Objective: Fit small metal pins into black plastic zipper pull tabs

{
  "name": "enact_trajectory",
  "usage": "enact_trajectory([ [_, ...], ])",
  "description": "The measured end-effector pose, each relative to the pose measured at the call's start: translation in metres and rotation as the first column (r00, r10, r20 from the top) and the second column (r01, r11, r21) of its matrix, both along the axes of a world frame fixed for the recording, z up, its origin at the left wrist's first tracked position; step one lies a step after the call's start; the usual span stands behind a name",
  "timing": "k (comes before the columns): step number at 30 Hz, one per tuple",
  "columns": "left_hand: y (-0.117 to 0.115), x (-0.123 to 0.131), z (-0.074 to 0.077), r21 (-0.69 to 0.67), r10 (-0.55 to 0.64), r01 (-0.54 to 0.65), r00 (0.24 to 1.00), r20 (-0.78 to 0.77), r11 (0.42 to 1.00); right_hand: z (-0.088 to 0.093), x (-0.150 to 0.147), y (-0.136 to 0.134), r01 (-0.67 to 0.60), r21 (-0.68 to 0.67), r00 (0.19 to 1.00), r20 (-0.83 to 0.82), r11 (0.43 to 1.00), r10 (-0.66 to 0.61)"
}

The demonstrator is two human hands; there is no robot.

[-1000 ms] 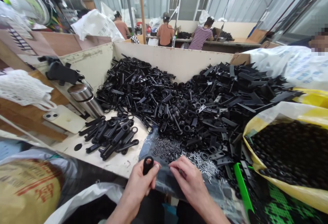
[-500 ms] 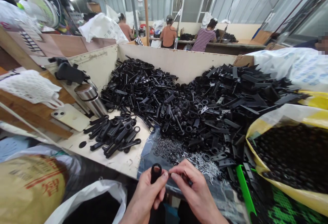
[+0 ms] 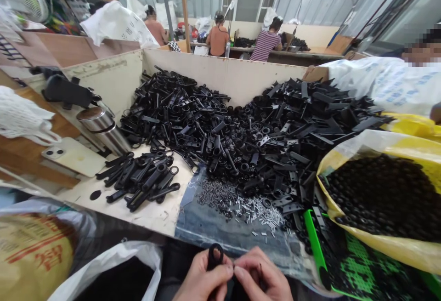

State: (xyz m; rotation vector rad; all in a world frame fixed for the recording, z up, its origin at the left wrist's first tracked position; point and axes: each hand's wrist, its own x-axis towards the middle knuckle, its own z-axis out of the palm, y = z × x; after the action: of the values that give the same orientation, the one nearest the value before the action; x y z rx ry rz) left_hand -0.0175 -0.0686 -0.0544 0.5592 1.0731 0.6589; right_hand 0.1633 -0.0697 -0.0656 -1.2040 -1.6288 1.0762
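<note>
At the bottom edge my left hand (image 3: 203,280) is closed round a black plastic part with a ring end (image 3: 215,256). My right hand (image 3: 263,278) is pinched against it, thumb and fingertips meeting the left thumb; what it pinches is too small to make out. Just beyond my hands lies a blue cloth (image 3: 220,225) strewn with small metal pins (image 3: 257,211). A small pile of black ring-ended parts (image 3: 141,179) lies at the left on the table (image 3: 151,213).
A big heap of black plastic parts (image 3: 241,131) fills the walled table. A yellow bag of small black pieces (image 3: 382,195) and a green tray (image 3: 312,246) sit right. A steel flask (image 3: 103,128) and phone (image 3: 70,154) lie left. Several people work behind.
Both hands have drawn back toward me, off the cloth to the frame's bottom edge, still together on the black part. The view has shifted slightly.
</note>
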Motion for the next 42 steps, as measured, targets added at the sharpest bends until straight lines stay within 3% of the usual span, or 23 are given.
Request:
enact_trajectory([
  [6, 0.006, 0.008, 0.003, -0.257, 0.239, -0.195, 0.959, 0.154, 0.947, 0.024, -0.001, 0.019, -0.07, 0.276, 0.996, 0.069, 0.959, 0.053],
  [10, 0.009, 0.01, 0.011, -0.259, 0.176, -0.108, 0.951, 0.256, 0.96, 0.028, -0.002, 0.025, -0.11, 0.362, 0.992, 0.095, 0.926, 0.081],
  [12, 0.01, 0.01, 0.012, -0.235, 0.138, -0.073, 0.952, 0.272, 0.969, 0.028, -0.001, 0.026, -0.113, 0.367, 0.991, 0.109, 0.923, 0.078],
  [19, 0.013, 0.013, 0.007, -0.284, 0.214, -0.164, 0.964, 0.158, 0.945, 0.024, 0.001, 0.026, -0.09, 0.262, 0.981, 0.191, 0.961, 0.04],
  [23, 0.016, 0.012, 0.018, -0.302, 0.248, -0.17, 0.938, 0.241, 0.938, 0.023, 0.001, 0.025, -0.02, 0.205, 0.976, 0.215, 0.978, -0.025],
  [27, 0.016, 0.005, 0.034, -0.21, 0.127, -0.06, 0.938, 0.322, 0.976, 0.027, 0.001, 0.028, 0.035, 0.178, 0.975, 0.209, 0.983, -0.072],
  [35, 0.007, -0.005, 0.033, -0.166, 0.186, -0.155, 0.963, 0.196, 0.974, 0.033, -0.003, 0.035, -0.161, 0.244, 0.953, 0.291, 0.956, 0.087],
  [42, 0.007, -0.005, 0.035, -0.104, 0.181, -0.169, 0.976, 0.121, 0.98, 0.03, -0.007, 0.035, -0.177, 0.286, 0.934, 0.349, 0.942, 0.07],
])
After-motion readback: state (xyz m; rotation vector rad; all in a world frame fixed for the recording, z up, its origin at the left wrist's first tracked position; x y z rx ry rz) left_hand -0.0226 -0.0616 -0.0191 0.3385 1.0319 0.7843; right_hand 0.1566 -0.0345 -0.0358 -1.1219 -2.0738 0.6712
